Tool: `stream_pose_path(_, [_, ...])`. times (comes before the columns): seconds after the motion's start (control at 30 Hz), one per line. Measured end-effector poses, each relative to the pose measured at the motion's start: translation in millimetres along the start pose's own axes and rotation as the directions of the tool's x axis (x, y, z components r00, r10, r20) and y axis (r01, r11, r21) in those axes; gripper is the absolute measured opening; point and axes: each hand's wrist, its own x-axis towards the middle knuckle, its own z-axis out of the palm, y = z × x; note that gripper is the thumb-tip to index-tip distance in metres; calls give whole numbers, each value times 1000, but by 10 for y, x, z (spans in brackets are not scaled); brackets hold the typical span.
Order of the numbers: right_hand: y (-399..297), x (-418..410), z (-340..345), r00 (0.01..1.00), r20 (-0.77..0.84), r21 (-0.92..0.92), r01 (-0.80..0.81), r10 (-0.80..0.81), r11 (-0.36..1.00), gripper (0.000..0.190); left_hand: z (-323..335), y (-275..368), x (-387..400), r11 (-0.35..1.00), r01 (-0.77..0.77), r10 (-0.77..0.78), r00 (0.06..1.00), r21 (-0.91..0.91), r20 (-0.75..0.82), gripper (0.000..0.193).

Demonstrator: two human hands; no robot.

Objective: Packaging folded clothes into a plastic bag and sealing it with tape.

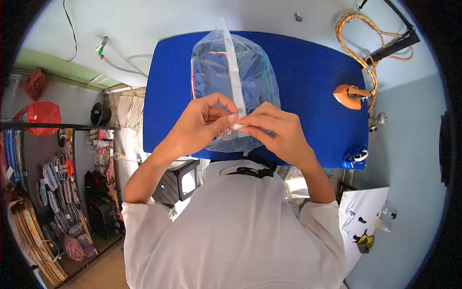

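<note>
A clear plastic bag (216, 79) with folded dark and teal cloth inside lies on the blue padded ironing table (306, 72). A pale strip (234, 68) runs along the bag's top side, from its far tip towards my hands. My left hand (205, 124) pinches gathered plastic of the bag at the near part, thumb against the fingers. From the other side my right hand (279, 130) grips the same bunched plastic with its fingertips, which almost touch those of my left hand. The exact hold on the plastic is partly hidden by the fingers.
An orange iron (350, 96) rests at the table's right side, near a coiled yellow cord (361, 21) on a black bracket. A blue tape dispenser (355, 159) sits at the near right corner. Shelves (65, 126) with folded goods stand at left; a dark stool (177, 177) is below the table.
</note>
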Motion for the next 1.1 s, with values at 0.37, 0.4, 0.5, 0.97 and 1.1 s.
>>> stream_pose_path(0.37, [-96, -46, -4, 1000, 8, -161, 31, -30, 987, 19, 63, 209, -129, 934, -146, 129, 989, 325, 73, 20])
stream_pose_path(0.4, [-94, -41, -15, 1000, 21, -150, 6, -2, 989, 16, 93, 272, -174, 812, -236, 229, 970, 533, 80, 18])
stream_pose_path(0.5, [-110, -31, 0, 999, -35, -76, 5, -7, 997, 13, 112, 244, -210, 726, -210, 232, 971, 655, 55, 14])
stream_pose_path(0.97, [-13, 64, -157, 958, 159, 264, -274, 239, 925, 17, 65, 249, -115, 758, -273, 260, 959, 592, 109, 12])
stream_pose_path(1.1, [62, 6, -240, 917, 195, 375, -397, 347, 838, 14, -18, 184, -55, 845, -198, 150, 979, 496, 136, 14])
